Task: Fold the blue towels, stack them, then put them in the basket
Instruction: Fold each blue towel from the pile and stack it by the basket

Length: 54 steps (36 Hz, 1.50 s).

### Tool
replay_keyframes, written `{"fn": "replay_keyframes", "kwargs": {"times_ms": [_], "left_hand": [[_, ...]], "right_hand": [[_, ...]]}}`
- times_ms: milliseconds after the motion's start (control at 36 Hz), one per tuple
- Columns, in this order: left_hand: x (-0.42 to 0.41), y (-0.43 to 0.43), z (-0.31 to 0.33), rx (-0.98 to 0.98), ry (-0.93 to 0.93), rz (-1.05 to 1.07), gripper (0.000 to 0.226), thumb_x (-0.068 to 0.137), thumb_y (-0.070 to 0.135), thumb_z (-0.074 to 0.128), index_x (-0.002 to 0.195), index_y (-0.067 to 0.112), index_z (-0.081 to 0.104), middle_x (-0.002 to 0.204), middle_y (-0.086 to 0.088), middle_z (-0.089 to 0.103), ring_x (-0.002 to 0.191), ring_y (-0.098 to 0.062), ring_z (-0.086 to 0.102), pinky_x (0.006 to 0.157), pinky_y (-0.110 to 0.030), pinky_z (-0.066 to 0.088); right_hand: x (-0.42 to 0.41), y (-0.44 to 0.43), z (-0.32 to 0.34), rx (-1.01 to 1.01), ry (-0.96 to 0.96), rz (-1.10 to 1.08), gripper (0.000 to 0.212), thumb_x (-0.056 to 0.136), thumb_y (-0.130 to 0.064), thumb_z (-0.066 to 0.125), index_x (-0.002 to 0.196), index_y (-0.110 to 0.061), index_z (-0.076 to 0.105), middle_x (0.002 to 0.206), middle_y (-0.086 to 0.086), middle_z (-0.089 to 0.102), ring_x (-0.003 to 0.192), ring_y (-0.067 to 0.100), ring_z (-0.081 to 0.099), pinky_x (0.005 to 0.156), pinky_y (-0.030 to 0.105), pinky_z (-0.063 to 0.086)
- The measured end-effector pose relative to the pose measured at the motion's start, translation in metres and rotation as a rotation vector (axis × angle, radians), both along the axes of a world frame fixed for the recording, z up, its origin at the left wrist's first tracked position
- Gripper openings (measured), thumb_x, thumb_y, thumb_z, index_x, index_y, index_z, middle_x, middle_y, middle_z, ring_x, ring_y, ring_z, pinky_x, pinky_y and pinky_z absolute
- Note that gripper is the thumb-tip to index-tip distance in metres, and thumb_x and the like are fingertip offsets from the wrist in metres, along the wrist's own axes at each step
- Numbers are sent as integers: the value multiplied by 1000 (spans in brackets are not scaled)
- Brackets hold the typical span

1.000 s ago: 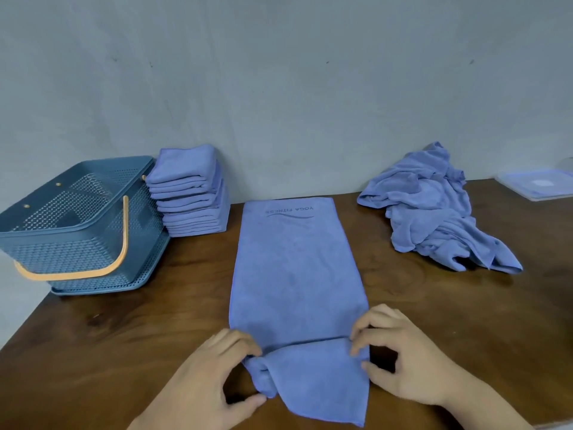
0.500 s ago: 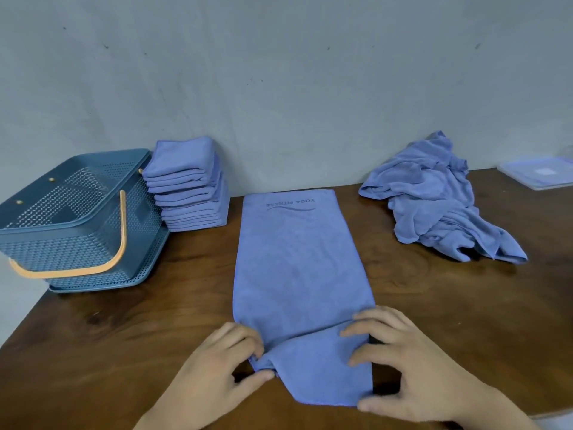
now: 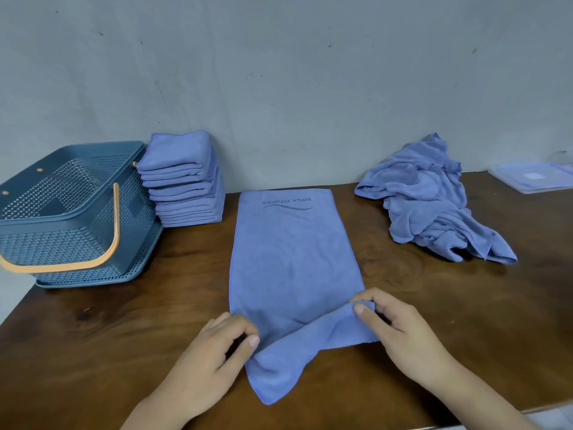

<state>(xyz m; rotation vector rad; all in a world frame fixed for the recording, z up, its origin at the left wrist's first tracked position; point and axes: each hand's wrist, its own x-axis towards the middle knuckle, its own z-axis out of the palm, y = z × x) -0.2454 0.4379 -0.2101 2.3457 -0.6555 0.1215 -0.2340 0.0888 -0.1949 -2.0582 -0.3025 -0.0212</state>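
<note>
Midway, with a folded stack (image 3: 183,178) by the basket (image 3: 77,218) and a crumpled pile (image 3: 428,203) unfolded, left hand (image 3: 210,361) and right hand (image 3: 403,336) pinch the spread towel (image 3: 291,249).

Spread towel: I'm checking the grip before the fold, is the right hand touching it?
Touching. The head view shows the right hand pinching the near right corner of the spread towel between thumb and fingers.

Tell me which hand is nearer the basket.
Left. The left hand sits right of the basket, nearer the viewer; the right hand is farther right, across the towel.
</note>
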Motion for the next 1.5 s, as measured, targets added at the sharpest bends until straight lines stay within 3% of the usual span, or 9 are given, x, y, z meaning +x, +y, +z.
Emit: {"fn": "replay_keyframes", "kwargs": {"times_ms": [56,167,306,472,667,889,1000,1194,1500], "left_hand": [[-4,-2,4,48,-59,-32,2,106,42,58,107,41,58,103,21,60,99,-11,60,89,-37,49],[-15,-6,9,141,-151,-136,30,87,45,82,109,34,66,115,23,54,104,-7,58,92,-28,47],[-14,-8,8,249,-108,-221,30,83,59,80,103,43,64,115,27,48,106,-2,53,95,-26,47],[-11,-8,5,244,-115,-217,28,90,69,71,104,45,64,117,28,50,109,-2,54,96,-27,47],[-5,-8,-4,30,-17,-59,15,105,49,63,98,37,66,100,19,64,94,-9,64,87,-28,51],[12,-18,21,-310,204,238,31,109,47,48,90,24,57,73,-2,53,68,-11,50,68,-32,41],[24,-27,35,-419,208,339,37,109,40,46,75,35,59,68,12,56,66,-1,53,62,-17,41],[33,-28,26,-477,188,436,50,108,50,43,74,12,46,65,8,42,62,-8,42,55,-22,35],[20,-29,24,-474,119,419,46,107,42,44,62,35,40,63,12,36,60,-4,37,54,-19,31]], "right_hand": [[4,0,-9,-69,-6,-70,14,103,-50,55,114,-48,64,67,1,56,57,15,49,59,30,38],[6,-1,-17,-140,36,-64,24,97,-62,62,118,-50,61,61,-4,51,55,7,49,58,29,36],[3,-4,-21,-187,41,-63,45,90,-38,79,128,-52,59,104,-16,73,96,9,70,87,35,56],[3,-11,-27,41,75,-188,27,103,-31,64,124,-50,68,101,-7,76,94,31,71,91,51,58],[8,-9,-23,39,96,-200,33,107,-27,59,129,-52,59,110,-6,75,109,24,69,101,52,55],[26,3,0,34,91,-178,28,110,-37,50,135,-50,56,104,-24,70,108,-8,62,95,24,47],[26,9,2,-3,117,-137,56,96,-37,77,140,-53,45,71,-12,54,66,2,53,67,22,47],[20,-3,2,-59,20,-266,53,96,-4,62,131,-44,59,87,-10,75,69,15,72,71,39,62],[19,-17,24,480,180,-110,45,104,13,36,113,-13,71,103,28,71,81,55,62,74,57,52]]}}
